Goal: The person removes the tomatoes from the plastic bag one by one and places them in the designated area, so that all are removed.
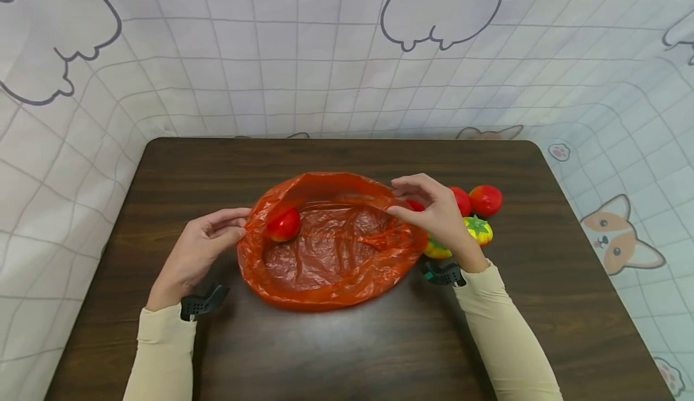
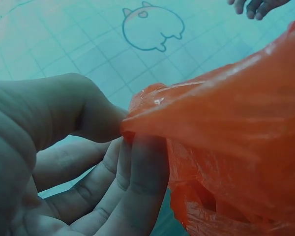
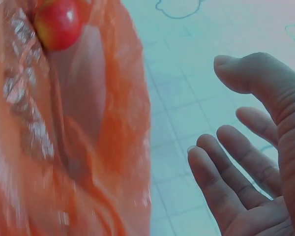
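Observation:
An orange-red plastic bag (image 1: 325,298) stands on the table with its mouth spread wide. Inside, toward the left, lies a round red fruit (image 1: 284,225); in the right wrist view this fruit (image 3: 59,24) shows some yellow. My left hand (image 1: 195,253) pinches the bag's left rim between thumb and fingers, and the left wrist view shows the film (image 2: 132,123) caught there. At the right rim, my right hand (image 1: 439,214) has thumb and fingers apart. In the right wrist view this hand (image 3: 255,177) holds nothing, with a gap between it and the bag.
Right of the bag, partly behind my right hand, lie several fruits: a red one (image 1: 485,200), another red one (image 1: 461,201), and a yellow-and-red one (image 1: 478,230) with a green star-shaped top. The dark wooden table (image 1: 336,353) meets a white grid-patterned cloth (image 1: 325,58) behind.

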`<state>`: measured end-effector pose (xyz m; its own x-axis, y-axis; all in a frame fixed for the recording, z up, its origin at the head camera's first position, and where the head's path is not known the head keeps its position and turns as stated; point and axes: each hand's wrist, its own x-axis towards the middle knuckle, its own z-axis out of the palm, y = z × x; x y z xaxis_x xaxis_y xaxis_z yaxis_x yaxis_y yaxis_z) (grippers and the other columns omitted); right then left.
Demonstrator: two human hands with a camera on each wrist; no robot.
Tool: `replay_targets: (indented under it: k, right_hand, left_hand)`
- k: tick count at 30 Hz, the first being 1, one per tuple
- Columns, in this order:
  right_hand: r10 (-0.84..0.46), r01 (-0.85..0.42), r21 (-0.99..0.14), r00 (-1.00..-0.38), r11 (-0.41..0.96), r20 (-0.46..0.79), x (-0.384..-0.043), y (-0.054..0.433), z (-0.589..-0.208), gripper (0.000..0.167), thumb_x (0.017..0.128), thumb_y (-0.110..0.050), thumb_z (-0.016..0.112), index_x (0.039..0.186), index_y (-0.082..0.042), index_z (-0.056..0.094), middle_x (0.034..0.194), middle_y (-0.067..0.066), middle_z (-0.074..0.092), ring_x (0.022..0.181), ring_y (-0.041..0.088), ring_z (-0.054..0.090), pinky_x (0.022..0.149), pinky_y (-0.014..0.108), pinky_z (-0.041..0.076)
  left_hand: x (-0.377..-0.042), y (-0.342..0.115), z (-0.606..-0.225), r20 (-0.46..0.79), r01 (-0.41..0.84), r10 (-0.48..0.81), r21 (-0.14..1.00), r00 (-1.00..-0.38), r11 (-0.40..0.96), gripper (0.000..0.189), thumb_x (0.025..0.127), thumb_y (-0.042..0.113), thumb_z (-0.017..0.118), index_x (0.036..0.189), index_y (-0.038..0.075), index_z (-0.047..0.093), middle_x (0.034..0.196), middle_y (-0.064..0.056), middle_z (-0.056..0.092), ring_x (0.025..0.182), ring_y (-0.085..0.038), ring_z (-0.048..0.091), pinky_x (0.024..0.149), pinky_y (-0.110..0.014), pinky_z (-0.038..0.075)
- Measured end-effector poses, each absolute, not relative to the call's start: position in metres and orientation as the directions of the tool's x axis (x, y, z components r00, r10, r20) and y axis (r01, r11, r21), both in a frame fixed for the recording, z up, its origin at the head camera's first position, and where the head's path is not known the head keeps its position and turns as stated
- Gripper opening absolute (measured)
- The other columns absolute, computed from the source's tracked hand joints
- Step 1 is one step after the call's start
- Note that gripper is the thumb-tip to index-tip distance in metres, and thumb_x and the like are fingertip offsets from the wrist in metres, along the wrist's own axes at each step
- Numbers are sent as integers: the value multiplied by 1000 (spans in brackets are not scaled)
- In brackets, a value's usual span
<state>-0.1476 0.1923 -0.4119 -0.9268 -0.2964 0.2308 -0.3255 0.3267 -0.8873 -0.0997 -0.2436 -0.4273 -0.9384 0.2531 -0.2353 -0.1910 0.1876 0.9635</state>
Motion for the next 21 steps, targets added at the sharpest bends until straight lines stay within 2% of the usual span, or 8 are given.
replay_targets:
  k: [4,7,12,19,21]
  right_hand:
    - [-311,-329,-893,-921,307,233,-153,176,-414,45,84,-4,84,126,-4,68,122,18,69,106,35,71,97,38,62]
    - [-329,-334,-898,-915,287,235,-155,164,-415,44,84,-4,83,125,-1,68,123,22,68,106,37,70,96,35,62]
    - [-360,-331,-904,-906,272,224,-159,145,-418,43,85,-6,83,125,-2,68,122,22,68,106,38,70,96,32,62]
    - [-440,-345,-899,-874,268,205,-161,116,-425,42,85,-13,85,125,-13,70,119,10,70,106,35,70,96,51,60]
    - [-461,-345,-901,-865,263,197,-162,109,-428,43,85,-14,85,125,-14,69,120,9,70,105,31,71,96,51,60]
  left_hand:
    - [-100,-245,-427,-229,-189,254,967,-940,172,50,101,27,69,144,5,56,120,4,70,107,-8,72,93,-21,60]
    - [-100,-246,-427,-221,-185,251,969,-942,161,49,101,25,68,143,3,56,119,4,71,106,-8,73,92,-22,61]
    - [-101,-244,-427,-235,-197,253,966,-938,169,47,101,25,68,143,5,57,121,1,70,108,-9,72,94,-22,60]
    - [-101,-245,-430,-236,-200,256,967,-937,160,46,102,23,67,143,5,57,122,0,69,109,-10,72,94,-22,60]
    - [-101,-246,-430,-231,-198,258,969,-938,147,46,101,22,68,143,4,57,122,0,70,109,-10,72,94,-23,61]
